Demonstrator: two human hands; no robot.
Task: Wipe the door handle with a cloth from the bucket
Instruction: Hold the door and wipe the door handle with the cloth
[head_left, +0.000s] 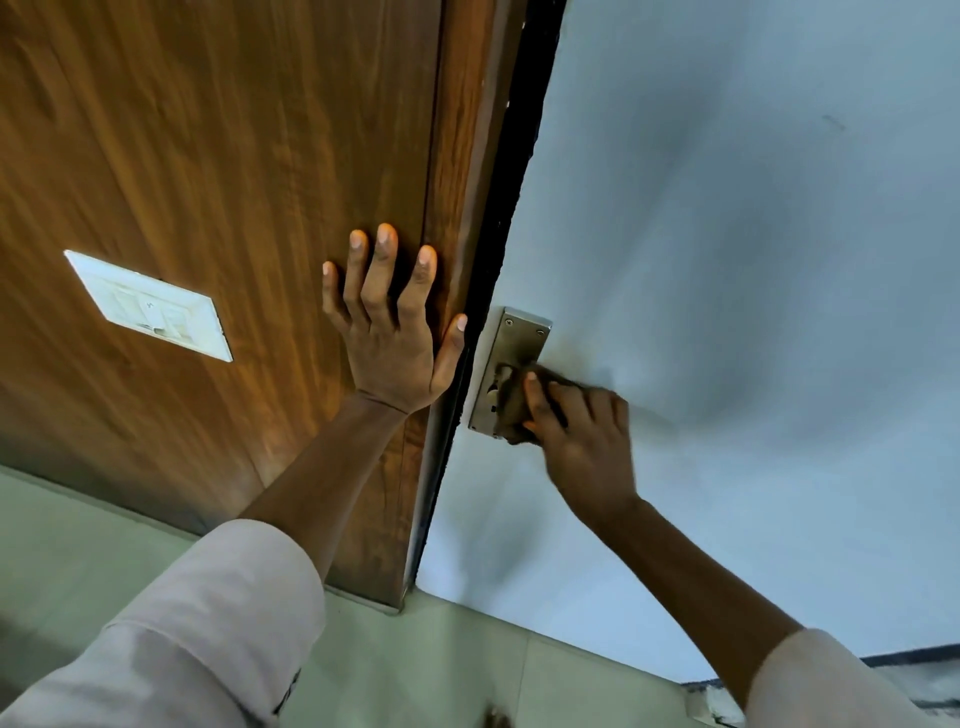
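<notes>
A metal handle plate (511, 340) is screwed to the pale blue-white door (727, 234) near its left edge. My right hand (582, 431) grips a dark brown cloth (511, 400) and presses it over the lower part of the plate, hiding the handle itself. My left hand (392, 322) lies flat with fingers spread on the brown wooden panel (208, 156), its thumb at the panel's edge beside the dark gap. The bucket is not in view.
A white switch plate (150, 306) is set in the wooden panel to the left. A dark gap (511, 182) runs between the wooden frame and the door. Pale floor tiles (441, 665) lie below.
</notes>
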